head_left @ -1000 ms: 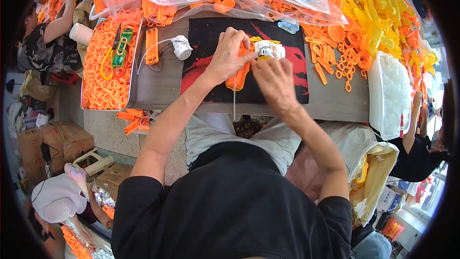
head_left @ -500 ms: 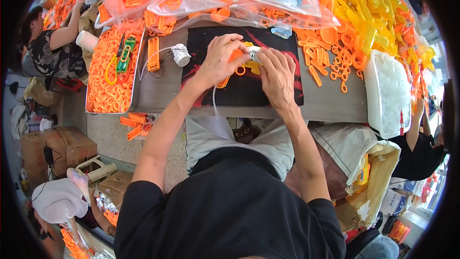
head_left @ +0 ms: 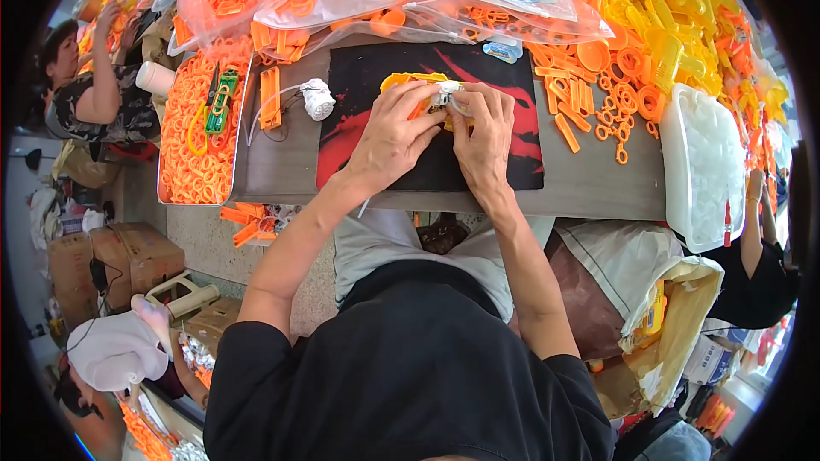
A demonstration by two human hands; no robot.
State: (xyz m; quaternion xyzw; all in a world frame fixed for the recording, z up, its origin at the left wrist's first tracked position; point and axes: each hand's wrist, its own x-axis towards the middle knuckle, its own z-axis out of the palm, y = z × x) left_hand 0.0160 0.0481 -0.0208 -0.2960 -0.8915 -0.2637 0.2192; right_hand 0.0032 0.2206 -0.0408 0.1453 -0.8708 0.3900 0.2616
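Over the mat, my left hand (head_left: 389, 138) is closed on a yellow and orange plastic assembly (head_left: 412, 79), its fingers covering most of it. My right hand (head_left: 484, 138) pinches a small white part (head_left: 445, 94) at the right end of that assembly. The fingertips of both hands nearly meet there, hiding how the pieces join. A thin white tube (head_left: 364, 207) hangs out below my left wrist. Underneath lies a black mat with red streaks (head_left: 504, 77). To its left stand a white ribbed cylinder with wires (head_left: 318, 100) and an orange plastic rectangular piece (head_left: 270, 98).
A metal tray (head_left: 161, 175) full of orange rings, with green-handled cutters (head_left: 224, 102) on top, sits left. Plastic bags (head_left: 342, 8) and yellow parts (head_left: 666, 0) pile up behind. Loose orange parts (head_left: 622, 111) and a white tub (head_left: 675, 171) are right. Other people work nearby.
Both hands have come slightly lower, and the left fingers now reach over the assembly with more yellow plastic showing behind them. The view has shifted a little.
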